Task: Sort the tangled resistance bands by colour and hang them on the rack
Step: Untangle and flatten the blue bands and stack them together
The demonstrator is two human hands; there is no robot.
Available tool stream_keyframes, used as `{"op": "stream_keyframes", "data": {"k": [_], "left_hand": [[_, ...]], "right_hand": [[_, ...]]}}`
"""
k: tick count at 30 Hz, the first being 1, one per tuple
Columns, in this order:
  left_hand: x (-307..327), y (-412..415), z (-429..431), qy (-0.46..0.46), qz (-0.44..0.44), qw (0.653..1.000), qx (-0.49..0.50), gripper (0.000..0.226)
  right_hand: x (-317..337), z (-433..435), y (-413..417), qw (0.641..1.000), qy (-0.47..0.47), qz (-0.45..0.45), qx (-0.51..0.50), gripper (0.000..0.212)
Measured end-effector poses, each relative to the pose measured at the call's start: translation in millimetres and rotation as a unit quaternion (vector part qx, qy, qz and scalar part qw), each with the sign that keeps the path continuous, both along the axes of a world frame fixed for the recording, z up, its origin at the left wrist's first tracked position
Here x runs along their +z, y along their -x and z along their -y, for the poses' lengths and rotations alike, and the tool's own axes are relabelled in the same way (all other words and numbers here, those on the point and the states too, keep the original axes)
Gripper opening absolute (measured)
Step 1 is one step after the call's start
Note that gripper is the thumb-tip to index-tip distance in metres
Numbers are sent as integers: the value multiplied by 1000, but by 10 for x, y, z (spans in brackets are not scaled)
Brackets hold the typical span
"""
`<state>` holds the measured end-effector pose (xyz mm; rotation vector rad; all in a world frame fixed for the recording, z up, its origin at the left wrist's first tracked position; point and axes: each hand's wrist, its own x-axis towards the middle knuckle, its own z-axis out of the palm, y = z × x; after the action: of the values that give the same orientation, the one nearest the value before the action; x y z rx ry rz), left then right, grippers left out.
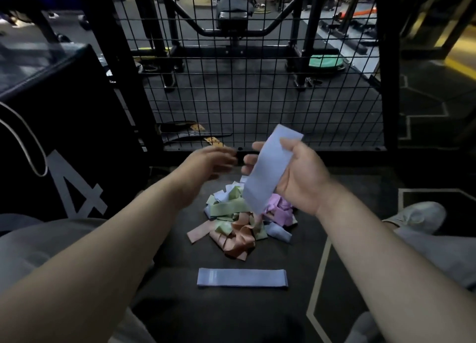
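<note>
Far left, the black box [64,136] with its big grey 4 stands on the floor, out of play. Moving in, our left hand [206,165] is blurred, fingers loose and spread with nothing in them, just beside the upper part of the band we're working.

Below it, the tangled pile [239,221] sits mid-floor between our legs: green, peach, pink and pale blue loops knotted over one another. Nearer to us and apart from the heap, a flat blue band [242,277] lies straight on the dark floor [175,260]. We read that as the start of the blue lot.

Now the held blue band [268,172]. It's upright above the pile, with the wire mesh panel [257,85] behind it. Its lower end hangs right at the heap, and we can't tell whether it's free. Our right hand [301,178] has it, thumb across the front and fingers curled behind.

To do this well, we'd send the empty hand down to that lower end and ease it out rather than yank, so the pile doesn't lift with it. Then we'd smooth it and lay it with the flat one. Nothing hung yet, by our reckoning.

Far right, a pale shoe [417,216] rests on the floor.
</note>
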<state>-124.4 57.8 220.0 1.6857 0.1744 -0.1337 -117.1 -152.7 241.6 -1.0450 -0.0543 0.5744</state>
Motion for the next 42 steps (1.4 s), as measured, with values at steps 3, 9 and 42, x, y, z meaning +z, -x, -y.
{"op": "stream_keyframes", "data": {"k": [3, 9, 42], "left_hand": [[200, -7, 214, 99, 7, 993, -71, 35], [179, -2, 375, 37, 17, 994, -101, 22], [-302, 384, -699, 82, 64, 988, -112, 31]], "right_hand": [[-43, -60, 42, 992, 106, 46, 53, 48], [-95, -138, 111, 975, 191, 52, 100, 33], [-736, 580, -343, 774, 529, 230, -259, 24]]}}
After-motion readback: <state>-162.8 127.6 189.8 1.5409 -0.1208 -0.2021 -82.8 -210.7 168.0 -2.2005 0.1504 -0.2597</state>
